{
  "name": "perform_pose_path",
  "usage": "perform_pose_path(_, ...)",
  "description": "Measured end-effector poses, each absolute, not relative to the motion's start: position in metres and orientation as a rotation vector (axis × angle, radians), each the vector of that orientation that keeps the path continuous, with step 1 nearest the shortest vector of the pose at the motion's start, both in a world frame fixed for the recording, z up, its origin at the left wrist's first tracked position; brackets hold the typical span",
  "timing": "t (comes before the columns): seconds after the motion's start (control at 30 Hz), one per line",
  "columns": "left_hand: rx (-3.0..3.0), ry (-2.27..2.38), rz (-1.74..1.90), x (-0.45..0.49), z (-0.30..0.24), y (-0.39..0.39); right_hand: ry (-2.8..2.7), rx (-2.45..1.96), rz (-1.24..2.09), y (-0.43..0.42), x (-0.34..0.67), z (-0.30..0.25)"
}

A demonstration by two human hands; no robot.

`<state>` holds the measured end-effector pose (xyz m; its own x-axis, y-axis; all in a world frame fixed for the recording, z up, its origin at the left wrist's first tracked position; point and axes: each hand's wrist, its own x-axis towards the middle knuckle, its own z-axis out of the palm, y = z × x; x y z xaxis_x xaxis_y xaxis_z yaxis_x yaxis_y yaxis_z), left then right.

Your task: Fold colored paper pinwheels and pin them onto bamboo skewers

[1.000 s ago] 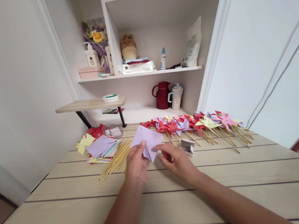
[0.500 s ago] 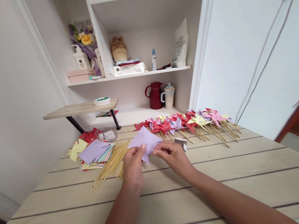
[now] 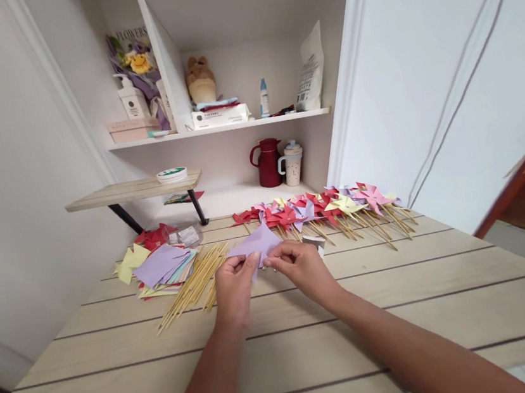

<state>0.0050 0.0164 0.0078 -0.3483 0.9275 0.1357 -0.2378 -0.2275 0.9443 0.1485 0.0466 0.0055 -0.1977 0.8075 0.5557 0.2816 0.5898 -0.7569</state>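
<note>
At a slatted wooden table [image 3: 284, 372], a person's left hand [image 3: 233, 289] and right hand [image 3: 303, 271] each pinch a lilac paper sheet [image 3: 257, 240] between thumb and fingers, above the tabletop. Bamboo sticks [image 3: 190, 288] and a paper stack [image 3: 159, 266] lie to the left; a small box [image 3: 316, 241] sits partly hidden behind the right hand. Pinwheels [image 3: 349, 203] lie farther back, before a red jug [image 3: 269, 165].

The pale plank table [image 3: 301, 357] bears pinwheels [image 3: 309, 210], thin sticks [image 3: 192, 288], stacked coloured paper [image 3: 163, 266] and a small box [image 3: 314, 241].
</note>
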Motion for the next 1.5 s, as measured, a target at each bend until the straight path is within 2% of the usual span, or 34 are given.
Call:
perform_pose_path(0.7, 1.04, 1.24, 1.728, 0.005, 0.008, 0.017, -1.767, -0.927, 0.57, 0.044, 0.149, 0.009)
perform_pose_path(0.83, 1.093, 1.354, 1.774, -0.002, 0.007, 0.019, -1.733, -0.908, 0.391, 0.045, 0.153, 0.01)
perform_pose_path(0.97, 1.382, 1.539, 1.87, -0.007, 0.005, 0.019, -1.726, -0.822, 0.072, 0.045, 0.158, 0.012)
perform_pose_path(1.13, 1.936, 1.558, 1.924, -0.005, 0.002, 0.018, -1.815, -0.894, -0.197, 0.042, 0.158, 0.013)
perform_pose_path(1.33, 2.393, 1.567, 1.832, -0.003, -0.001, 0.016, -1.922, -0.9, -0.297, 0.042, 0.157, 0.011)
perform_pose_path(1.5, 2.58, 1.57, 1.822, -0.002, -0.002, 0.014, -1.96, -0.877, -0.238, 0.045, 0.156, 0.009)
